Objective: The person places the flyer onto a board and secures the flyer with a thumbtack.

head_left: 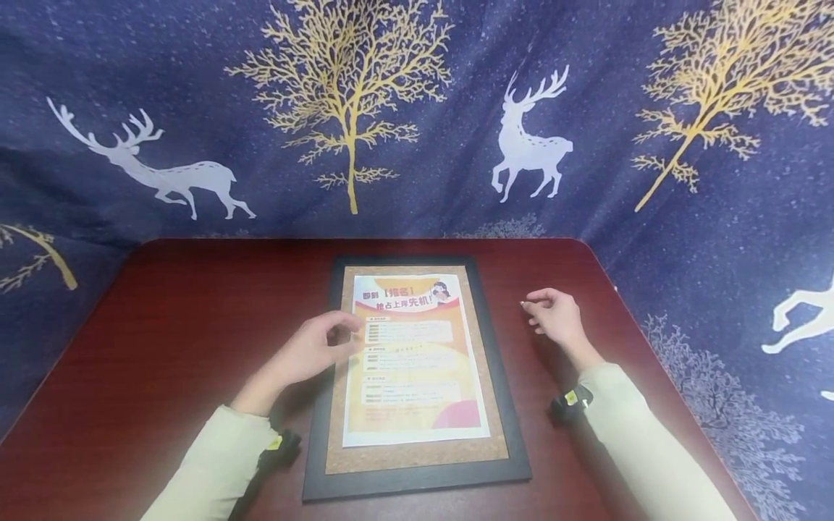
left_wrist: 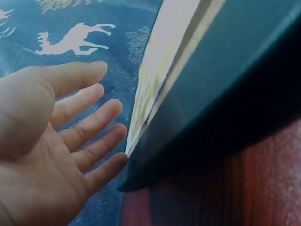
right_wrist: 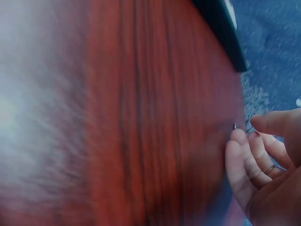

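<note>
A framed cork board (head_left: 417, 461) lies on the table with a printed poster (head_left: 417, 376) over its cork. My left hand (head_left: 319, 347) hovers at the poster's left side, thumb and fingers apart. In the left wrist view the left hand's fingers (left_wrist: 94, 125) spread beside the dark frame (left_wrist: 211, 94), holding nothing. My right hand (head_left: 557, 318) is to the right of the board, over the table, its fingertips drawn together. A tiny shiny tack-like piece (right_wrist: 234, 126) shows at the right hand's fingertips (right_wrist: 238, 135); its exact kind is too small to tell.
The dark red wooden table (head_left: 195, 347) spreads around the board on all sides. Behind it hangs a blue cloth (head_left: 417, 181) with white deer and golden trees. Each wrist carries a small black device, one of them (head_left: 570, 405) beside the right sleeve.
</note>
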`<state>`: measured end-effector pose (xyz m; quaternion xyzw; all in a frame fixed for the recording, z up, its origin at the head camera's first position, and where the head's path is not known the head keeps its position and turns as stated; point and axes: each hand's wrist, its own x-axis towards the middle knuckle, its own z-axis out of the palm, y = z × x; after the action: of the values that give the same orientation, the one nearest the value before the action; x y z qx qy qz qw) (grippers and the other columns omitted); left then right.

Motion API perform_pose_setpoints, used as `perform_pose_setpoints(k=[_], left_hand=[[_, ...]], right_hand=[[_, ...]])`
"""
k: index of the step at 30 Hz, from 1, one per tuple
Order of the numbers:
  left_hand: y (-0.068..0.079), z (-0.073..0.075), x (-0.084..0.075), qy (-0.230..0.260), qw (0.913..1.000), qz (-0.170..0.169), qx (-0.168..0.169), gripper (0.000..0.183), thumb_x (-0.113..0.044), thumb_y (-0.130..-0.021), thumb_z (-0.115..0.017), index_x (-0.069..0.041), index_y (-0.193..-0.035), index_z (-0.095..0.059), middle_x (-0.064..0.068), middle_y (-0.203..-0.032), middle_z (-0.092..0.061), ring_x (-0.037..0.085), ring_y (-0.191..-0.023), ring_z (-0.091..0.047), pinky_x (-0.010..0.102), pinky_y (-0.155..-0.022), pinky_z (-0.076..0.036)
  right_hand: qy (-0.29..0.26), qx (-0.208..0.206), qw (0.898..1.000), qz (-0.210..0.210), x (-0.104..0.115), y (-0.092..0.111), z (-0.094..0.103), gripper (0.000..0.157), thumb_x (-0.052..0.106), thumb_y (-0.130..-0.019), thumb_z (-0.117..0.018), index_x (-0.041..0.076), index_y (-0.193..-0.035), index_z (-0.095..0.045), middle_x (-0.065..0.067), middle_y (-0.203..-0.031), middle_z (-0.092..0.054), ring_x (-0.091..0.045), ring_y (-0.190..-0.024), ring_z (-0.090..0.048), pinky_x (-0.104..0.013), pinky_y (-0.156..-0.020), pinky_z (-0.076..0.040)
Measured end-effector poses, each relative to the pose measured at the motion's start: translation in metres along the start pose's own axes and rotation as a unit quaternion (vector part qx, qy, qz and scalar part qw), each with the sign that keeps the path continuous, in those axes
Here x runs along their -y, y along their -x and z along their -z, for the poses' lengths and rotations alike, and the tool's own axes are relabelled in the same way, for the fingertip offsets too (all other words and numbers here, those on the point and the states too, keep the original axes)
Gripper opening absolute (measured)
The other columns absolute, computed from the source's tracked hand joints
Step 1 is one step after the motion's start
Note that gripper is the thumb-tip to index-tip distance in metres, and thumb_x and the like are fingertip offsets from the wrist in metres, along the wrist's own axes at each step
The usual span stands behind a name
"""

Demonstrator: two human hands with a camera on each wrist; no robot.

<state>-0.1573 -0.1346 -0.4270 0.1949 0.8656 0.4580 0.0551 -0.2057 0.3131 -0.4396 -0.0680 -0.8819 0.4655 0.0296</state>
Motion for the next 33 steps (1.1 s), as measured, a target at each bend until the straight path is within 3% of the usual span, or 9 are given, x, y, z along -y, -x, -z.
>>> perform_pose_setpoints(k=[9, 20, 23, 28, 33], left_hand=[[-0.008, -0.009, 0.003, -0.078, 0.9912, -0.099, 0.041, 0.043, -0.010, -0.083, -0.081, -0.004, -0.123, -0.067, 0.011, -0.130, -0.063, 0.033, -0.126, -0.053, 0.053, -0.109, -0.038], [-0.018, -0.008, 0.007, -0.121, 0.9766, -0.145, 0.103, 0.054, -0.023, -0.084, -0.081, -0.007, -0.132, -0.064, 0.014, -0.147, -0.052, 0.035, -0.140, -0.041, 0.055, -0.116, -0.028], [-0.018, -0.010, 0.007, -0.131, 0.9734, -0.149, 0.115, 0.058, -0.026, -0.083, -0.082, -0.008, -0.134, -0.063, 0.013, -0.151, -0.048, 0.036, -0.142, -0.036, 0.057, -0.118, -0.023], [-0.016, -0.011, 0.006, -0.143, 0.9713, -0.128, 0.141, 0.063, -0.031, -0.084, -0.081, -0.012, -0.140, -0.060, 0.011, -0.158, -0.039, 0.036, -0.147, -0.027, 0.058, -0.119, -0.017], [-0.015, -0.012, 0.005, -0.161, 0.9680, -0.113, 0.156, 0.063, -0.036, -0.086, -0.080, -0.015, -0.142, -0.059, 0.010, -0.160, -0.036, 0.037, -0.149, -0.021, 0.058, -0.120, -0.014]], right_hand=[[0.057, 0.010, 0.998, -0.012, -0.005, -0.013, 0.002, 0.034, 0.014, -0.092, -0.072, -0.003, -0.120, -0.065, -0.019, -0.094, -0.074, -0.012, -0.061, -0.064, -0.029, -0.051, -0.057], [0.074, 0.009, 0.997, -0.016, -0.010, -0.017, -0.003, 0.026, 0.014, -0.092, -0.071, -0.001, -0.113, -0.069, -0.011, -0.084, -0.072, -0.011, -0.055, -0.059, -0.027, -0.047, -0.053], [0.078, 0.005, 0.997, -0.011, -0.009, -0.016, -0.004, 0.024, 0.014, -0.092, -0.071, -0.001, -0.111, -0.070, -0.011, -0.083, -0.073, -0.011, -0.053, -0.059, -0.027, -0.046, -0.051], [0.088, -0.003, 0.996, 0.001, -0.008, -0.016, -0.005, 0.022, 0.015, -0.092, -0.071, 0.000, -0.109, -0.072, -0.012, -0.084, -0.074, -0.011, -0.051, -0.058, -0.026, -0.044, -0.049], [0.114, -0.014, 0.993, 0.017, -0.008, -0.016, -0.006, 0.020, 0.016, -0.092, -0.072, 0.002, -0.106, -0.074, -0.013, -0.087, -0.075, -0.010, -0.054, -0.060, -0.027, -0.050, -0.049]])
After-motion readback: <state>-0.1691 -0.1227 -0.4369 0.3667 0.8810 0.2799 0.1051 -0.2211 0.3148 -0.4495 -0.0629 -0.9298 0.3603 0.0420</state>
